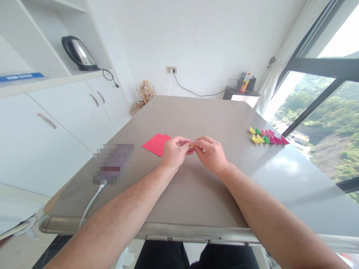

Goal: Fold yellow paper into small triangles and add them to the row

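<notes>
Both hands meet over the middle of the table. My left hand (176, 150) pinches one side of a small folded yellow paper (191, 145), and my right hand (209, 152) pinches its other side. Fingers cover most of the paper, so its shape is hard to make out. Just left of my left hand lie red paper squares (155, 144), overlapping and flat on the table. Over at the right, small folded paper pieces (258, 139) in yellow, green and pink stand in two rows.
The grey table (202, 116) fills the front. At its left lies a blurred-out flat device (116, 162) with a white cable (91, 201). A kettle (81, 54) stands on the left shelf. Beyond the table are dried stalks (144, 93) and a small cabinet (242, 95); a window is at right.
</notes>
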`<action>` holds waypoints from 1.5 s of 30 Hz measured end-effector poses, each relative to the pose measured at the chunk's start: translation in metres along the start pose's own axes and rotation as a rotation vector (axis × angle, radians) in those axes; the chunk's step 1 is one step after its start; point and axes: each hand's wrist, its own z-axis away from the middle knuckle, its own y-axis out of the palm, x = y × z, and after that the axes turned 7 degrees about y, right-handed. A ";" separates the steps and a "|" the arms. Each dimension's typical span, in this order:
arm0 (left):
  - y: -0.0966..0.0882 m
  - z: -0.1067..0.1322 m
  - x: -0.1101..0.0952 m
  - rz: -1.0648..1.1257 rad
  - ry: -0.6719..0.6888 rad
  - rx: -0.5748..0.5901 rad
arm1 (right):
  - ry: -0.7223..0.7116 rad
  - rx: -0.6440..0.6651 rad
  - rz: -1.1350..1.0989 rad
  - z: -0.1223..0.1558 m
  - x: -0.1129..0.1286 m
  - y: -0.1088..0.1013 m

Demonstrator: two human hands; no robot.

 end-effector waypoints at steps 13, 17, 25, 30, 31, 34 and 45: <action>0.001 0.002 0.001 0.029 0.049 0.108 | 0.535 0.010 -0.544 -0.004 0.011 0.001; 0.003 0.003 0.002 0.051 0.085 0.091 | 0.555 0.016 -0.654 -0.004 0.014 0.005; 0.006 0.006 -0.002 0.066 0.065 0.071 | 0.570 0.004 -0.786 -0.003 0.016 0.007; 0.006 0.005 -0.002 0.094 0.025 0.078 | 0.525 0.020 -0.809 -0.003 0.015 0.009; 0.006 0.005 -0.002 0.103 0.017 0.080 | 0.521 0.023 -0.821 -0.004 0.015 0.009; 0.005 0.005 -0.002 0.145 -0.014 0.080 | 0.515 0.046 -0.865 -0.004 0.014 0.007; 0.000 0.005 -0.002 0.219 -0.167 0.068 | 0.428 0.111 -0.795 -0.007 -0.001 0.000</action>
